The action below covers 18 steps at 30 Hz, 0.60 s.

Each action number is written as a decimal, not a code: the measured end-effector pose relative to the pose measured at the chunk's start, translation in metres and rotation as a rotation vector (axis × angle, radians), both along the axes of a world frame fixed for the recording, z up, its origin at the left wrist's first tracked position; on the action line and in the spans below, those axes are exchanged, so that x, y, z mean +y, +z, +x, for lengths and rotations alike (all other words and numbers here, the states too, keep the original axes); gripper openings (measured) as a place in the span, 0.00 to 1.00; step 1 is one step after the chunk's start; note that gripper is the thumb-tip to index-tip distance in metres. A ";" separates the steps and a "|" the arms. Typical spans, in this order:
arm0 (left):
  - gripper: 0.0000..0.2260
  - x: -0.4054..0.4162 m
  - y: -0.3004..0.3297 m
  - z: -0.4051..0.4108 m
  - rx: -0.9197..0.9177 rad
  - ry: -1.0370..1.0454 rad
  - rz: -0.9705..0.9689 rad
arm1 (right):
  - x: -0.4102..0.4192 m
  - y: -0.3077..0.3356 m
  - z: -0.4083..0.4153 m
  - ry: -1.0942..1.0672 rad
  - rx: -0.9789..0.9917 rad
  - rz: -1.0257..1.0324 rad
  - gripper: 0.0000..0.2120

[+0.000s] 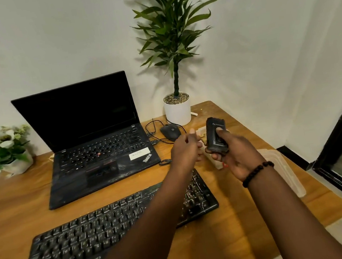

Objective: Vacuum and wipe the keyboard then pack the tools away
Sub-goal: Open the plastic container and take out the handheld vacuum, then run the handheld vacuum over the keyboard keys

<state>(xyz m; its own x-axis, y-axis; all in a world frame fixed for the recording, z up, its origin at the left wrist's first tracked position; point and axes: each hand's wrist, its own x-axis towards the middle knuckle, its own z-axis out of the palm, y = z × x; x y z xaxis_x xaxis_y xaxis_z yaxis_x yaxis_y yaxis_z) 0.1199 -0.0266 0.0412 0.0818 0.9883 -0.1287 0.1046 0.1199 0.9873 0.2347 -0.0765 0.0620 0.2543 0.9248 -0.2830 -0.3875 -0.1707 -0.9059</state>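
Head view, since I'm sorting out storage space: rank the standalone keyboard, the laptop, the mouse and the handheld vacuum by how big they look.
1. Standalone keyboard and laptop: alike, and the keyboard is nearer the camera, so unranked.
2. Handheld vacuum, raised in the right hand, and mouse: similar, unsure.

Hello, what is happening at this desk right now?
A person holds a small black handheld vacuum in the right hand, thumb on top. The left hand hovers beside it, fingers curled. The dusty black keyboard lies in front, untouched. An open laptop and a mouse sit behind.
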 end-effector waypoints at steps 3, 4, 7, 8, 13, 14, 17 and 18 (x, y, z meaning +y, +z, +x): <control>0.25 -0.022 0.024 -0.015 -0.012 -0.084 -0.030 | -0.030 0.003 -0.024 0.024 0.158 0.032 0.10; 0.26 -0.029 0.028 -0.020 -0.015 -0.094 -0.031 | -0.037 0.005 -0.031 0.021 0.197 0.049 0.09; 0.19 -0.055 0.030 -0.036 -0.023 -0.108 -0.004 | -0.061 0.008 -0.048 0.062 0.229 0.082 0.08; 0.16 -0.063 0.030 -0.040 -0.030 -0.111 -0.005 | -0.070 0.008 -0.052 0.079 0.249 0.088 0.07; 0.14 -0.092 0.035 -0.048 -0.019 -0.048 0.026 | -0.106 0.011 -0.058 0.230 0.388 0.157 0.11; 0.14 -0.097 0.038 -0.048 -0.003 -0.040 0.040 | -0.111 0.010 -0.058 0.249 0.391 0.162 0.11; 0.14 -0.109 0.043 -0.050 0.054 -0.031 0.068 | -0.123 0.005 -0.056 0.279 0.362 0.150 0.12; 0.13 -0.112 0.044 -0.050 0.074 -0.037 0.073 | -0.126 0.003 -0.054 0.287 0.332 0.138 0.12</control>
